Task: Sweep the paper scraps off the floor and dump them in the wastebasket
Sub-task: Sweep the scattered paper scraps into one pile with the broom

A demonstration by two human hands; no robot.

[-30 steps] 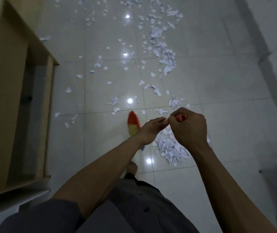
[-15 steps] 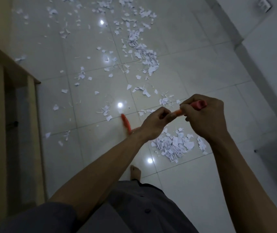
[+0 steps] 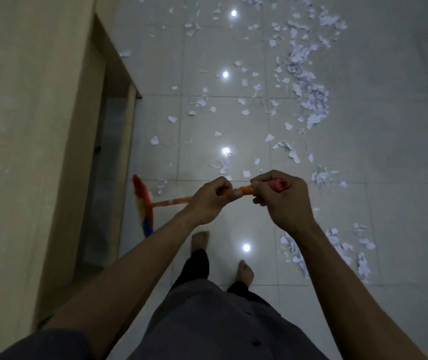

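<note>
I hold an orange broom [image 3: 173, 202] with both hands. My left hand [image 3: 211, 200] grips the shaft lower down, and my right hand [image 3: 280, 201] grips the pink top end. The broom's orange, yellow and blue bristle head [image 3: 142, 203] is swung out to the left, close to the cabinet. White paper scraps [image 3: 309, 100] lie scattered over the tiled floor ahead, thickest in a band at the upper right. A swept pile of scraps [image 3: 342, 250] lies on the floor to the right of my bare feet. No wastebasket is in view.
A tall beige cabinet [image 3: 38, 152] with an open lower recess fills the left side. My bare feet [image 3: 199, 240] stand on the glossy white tiles [image 3: 402, 152], which reflect ceiling lights.
The broom head has swung left, from in front of me over to the cabinet. The view has shifted, so the swept pile now lies to my right.
</note>
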